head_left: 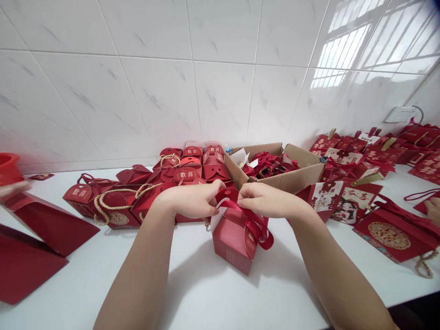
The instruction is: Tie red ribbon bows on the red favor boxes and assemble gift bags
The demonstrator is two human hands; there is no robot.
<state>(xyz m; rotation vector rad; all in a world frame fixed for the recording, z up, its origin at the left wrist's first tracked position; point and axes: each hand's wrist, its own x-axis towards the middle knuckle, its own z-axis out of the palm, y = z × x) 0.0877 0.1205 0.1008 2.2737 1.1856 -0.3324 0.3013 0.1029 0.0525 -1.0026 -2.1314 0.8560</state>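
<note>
one small red box (231, 243) stands on the white desk (206, 298) right in front of you. your right hand (266, 199) pinches a red ribbon (250, 213) at the top of the box, and a loop of it hangs down over one side. your left hand (195, 200) is curled closed just beside it, seemingly on the same ribbon, though part of that grip is hidden from view. behind your hands, an open cardboard carton (299, 176) holds a heap of ribbons (271, 162). left of the carton you have packed red boxes (187, 174); right of it stand patterned red boxes (390, 234), with another person's hand (434, 211) at the edge.
</note>
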